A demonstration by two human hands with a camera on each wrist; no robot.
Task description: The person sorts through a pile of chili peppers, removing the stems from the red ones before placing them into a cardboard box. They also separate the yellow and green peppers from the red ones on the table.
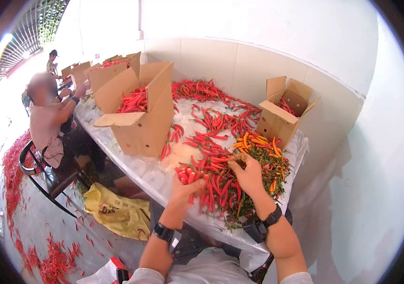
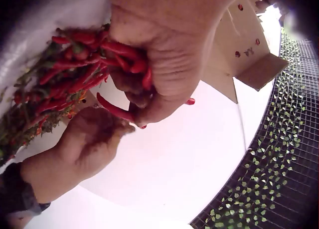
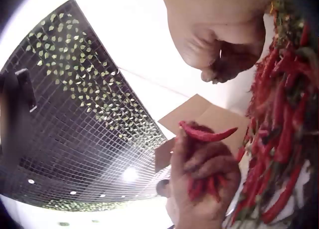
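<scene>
My left hand [image 1: 187, 189] grips a bunch of red chili peppers [image 3: 202, 186] over the near side of the table. One curved red chili [image 3: 209, 134] lies across the tips of its thumb and finger, apart from the bunch in the palm. Just to the right is my right hand [image 1: 249, 175], its fingers curled and thumb bent toward them, with nothing visible between the tips. Below both hands spreads a pile of red chilies with green stems [image 1: 221, 189]. Orange chilies [image 1: 254, 140] and green stalks [image 1: 263, 165] lie beyond the right hand.
A large open carton [image 1: 140, 130] of red chilies stands left on the plastic-covered table [image 1: 149, 170], a smaller one [image 1: 277, 118] at the back right. A seated person [image 1: 50, 118] works at the left. A yellow sack [image 1: 116, 213] and scattered chilies [image 1: 59, 260] lie on the floor.
</scene>
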